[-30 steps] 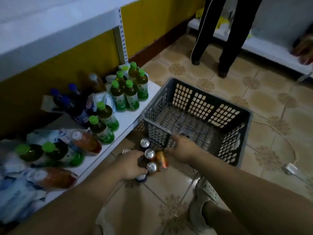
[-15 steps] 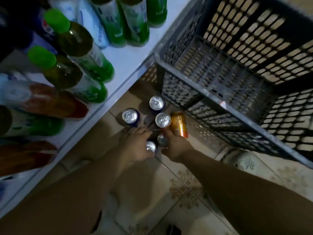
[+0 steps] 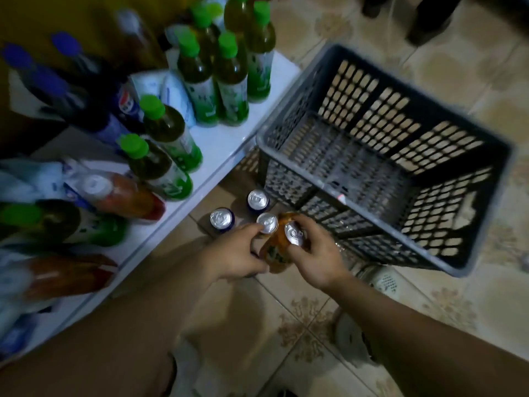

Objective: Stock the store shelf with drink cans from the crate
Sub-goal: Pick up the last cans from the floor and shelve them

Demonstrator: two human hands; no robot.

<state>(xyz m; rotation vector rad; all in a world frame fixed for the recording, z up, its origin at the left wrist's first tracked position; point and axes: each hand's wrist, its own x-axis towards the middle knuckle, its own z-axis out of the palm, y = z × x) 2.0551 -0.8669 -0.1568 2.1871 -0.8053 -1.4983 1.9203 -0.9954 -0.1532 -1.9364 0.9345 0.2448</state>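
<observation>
Floor tiles point(image 3: 257, 310) between the white shelf point(image 3: 223, 144) and the one grey crate point(image 3: 263, 140) bore two upright blue cans point(image 3: 258, 199), and beside them I counted two held cans point(image 3: 294, 234), touching, orange showing, the left hand point(image 3: 237, 253) and right hand point(image 3: 315, 259) each curling its fingers round one.

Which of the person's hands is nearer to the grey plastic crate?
Right. The right hand, gripping an orange can, is just before the crate's near wall; the left hand is further left, toward the shelf.
</observation>
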